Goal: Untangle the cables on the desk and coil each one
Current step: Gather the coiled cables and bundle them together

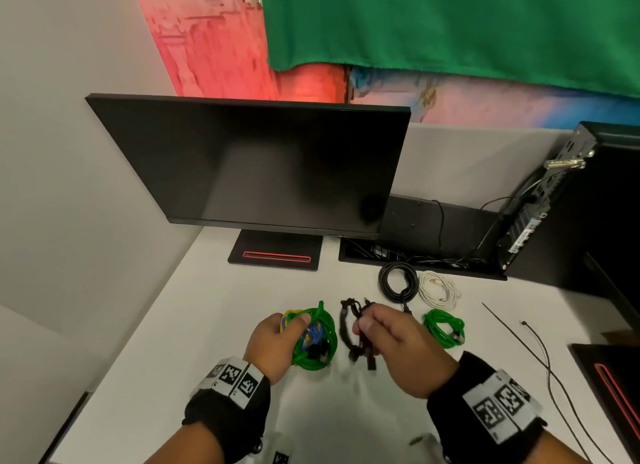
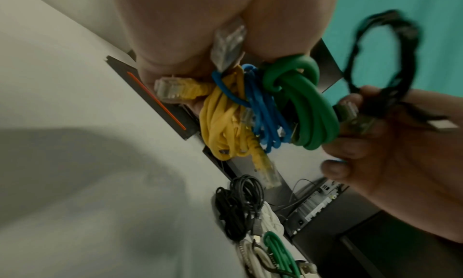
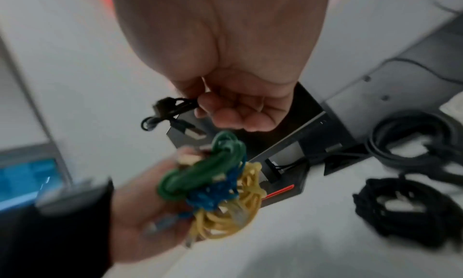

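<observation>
While a knotted bundle (image 1: 313, 339) of thick green, thin blue and yellow network cables is being gripped in the left hand (image 1: 273, 346), just above the white bench (image 1: 194, 325), a thin black USB cable (image 1: 349, 328) is being pinched in the right hand (image 1: 391, 346) just beside it. The left fingers (image 2: 175, 45) are being kept curled round the bundle, with the thumb pressed on the green turns; the right fingers (image 3: 230, 116) are being held curled, with the black cable's loops nipped between thumb and forefinger and its metal plug left hanging free. The black loop is being held roughly upright, to the right of the bundle and apart from it, so it appears already freed from the tangle. Coiling it is judged to be the step in hand, the right hand being the nearer. Farther back on the bench, a black coil (image 1: 397, 282), a white coil (image 1: 439, 288) and a green coil (image 1: 444, 328) are lying side by side, seemingly finished; green, blue and yellow are still being held knotted together
</observation>
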Demonstrator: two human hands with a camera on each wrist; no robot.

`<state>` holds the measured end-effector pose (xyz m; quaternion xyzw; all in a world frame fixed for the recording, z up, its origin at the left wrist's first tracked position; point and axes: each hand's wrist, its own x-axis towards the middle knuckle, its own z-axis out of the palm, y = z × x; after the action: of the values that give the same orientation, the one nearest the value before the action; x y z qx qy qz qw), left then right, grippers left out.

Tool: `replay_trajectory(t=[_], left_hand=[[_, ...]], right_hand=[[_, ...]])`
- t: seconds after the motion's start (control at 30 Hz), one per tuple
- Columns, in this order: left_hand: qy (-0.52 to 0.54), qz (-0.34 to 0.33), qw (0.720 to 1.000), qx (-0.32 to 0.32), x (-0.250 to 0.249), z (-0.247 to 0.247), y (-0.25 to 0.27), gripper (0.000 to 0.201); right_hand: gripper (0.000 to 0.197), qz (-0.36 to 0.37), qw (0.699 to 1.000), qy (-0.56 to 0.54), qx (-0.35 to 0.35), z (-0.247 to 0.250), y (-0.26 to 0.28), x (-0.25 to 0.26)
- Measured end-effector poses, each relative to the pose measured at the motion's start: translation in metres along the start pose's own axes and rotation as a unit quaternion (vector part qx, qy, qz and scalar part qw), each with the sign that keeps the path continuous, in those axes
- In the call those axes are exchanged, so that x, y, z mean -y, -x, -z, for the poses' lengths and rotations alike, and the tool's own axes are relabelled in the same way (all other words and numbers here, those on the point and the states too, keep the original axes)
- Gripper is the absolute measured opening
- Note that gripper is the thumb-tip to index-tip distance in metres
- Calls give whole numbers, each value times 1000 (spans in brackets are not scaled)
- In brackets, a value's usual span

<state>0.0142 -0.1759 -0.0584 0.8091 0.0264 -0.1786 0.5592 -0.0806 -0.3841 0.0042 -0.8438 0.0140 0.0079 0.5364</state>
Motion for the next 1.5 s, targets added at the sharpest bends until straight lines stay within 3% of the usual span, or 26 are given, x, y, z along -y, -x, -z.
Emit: replay_trajectory(t=[0.13,0.23,0.33,0.47,0.6,0.73,0.93,1.07,1.2,1.33,1.43,1.5], left_hand=[[5,-16,999,34,-17,-10,4,30],[48,13,998,47,-27,-10,6,33],[90,69,991,69,-33,-11,12,40],[168,155,961,155,-34,-9,16,83],[196,126,951,205,-32,-5,15,61],[126,94,974,161,-32,-9,7,50],[102,87,984,117,-16,-10,2,39],[86,76,990,76,-5,5,-1,38],[86,80,993,26,8,24,-7,8],[96,82,992,2,14,25,-6,6],[111,83,990,5,11,20,-1,7],[125,80,989,5,8,20,1,8]], right_hand=[[23,29,987,155,33,-20,-17,11],[22,45,972,232,-3,-24,-24,16],[22,0,980,199,-3,-25,-29,18],[32,-20,983,185,-7,-35,-30,15],[22,-40,985,168,-28,-39,-36,6],[23,-46,987,150,-33,-42,-44,-3],[28,-74,994,81,-8,-53,-42,-21],[21,-162,986,-47,0,-32,-29,-44],[12,-197,964,133,-119,14,-30,-80],[20,-179,933,310,-9,1,-43,-92],[42,-185,907,373,58,-22,-55,-98],[46,-203,893,397,67,-30,-62,-101]])
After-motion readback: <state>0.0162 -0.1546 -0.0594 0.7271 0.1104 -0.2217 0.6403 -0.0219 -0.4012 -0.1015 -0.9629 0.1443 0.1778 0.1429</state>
